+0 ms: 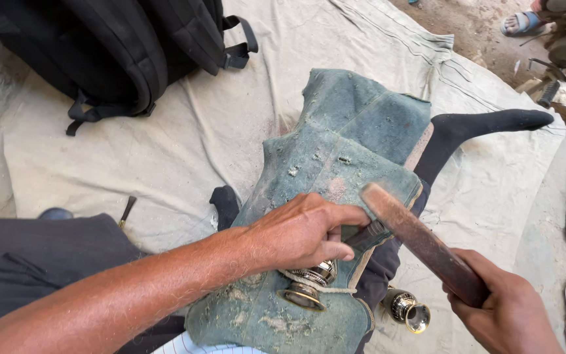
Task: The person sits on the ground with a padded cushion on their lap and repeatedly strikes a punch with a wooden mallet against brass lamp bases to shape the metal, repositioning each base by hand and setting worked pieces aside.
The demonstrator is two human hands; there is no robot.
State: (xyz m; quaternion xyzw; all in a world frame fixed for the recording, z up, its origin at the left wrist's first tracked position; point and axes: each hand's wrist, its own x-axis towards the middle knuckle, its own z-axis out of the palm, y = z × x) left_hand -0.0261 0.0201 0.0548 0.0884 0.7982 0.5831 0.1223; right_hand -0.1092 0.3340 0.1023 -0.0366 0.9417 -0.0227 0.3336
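Fingers of the left hand (302, 233) curled over a brass piece (309, 283) below them; right hand (502, 311) gripped a wooden stick (420, 242) tightly.

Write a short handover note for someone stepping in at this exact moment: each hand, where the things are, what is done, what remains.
Left hand presses a small brass piece onto the green cloth pad over the lap. Right hand grips a wooden tool, its tip by the left fingers. A second brass piece lies beside the pad on the canvas sheet. Progress cannot be judged; both pieces look similar.
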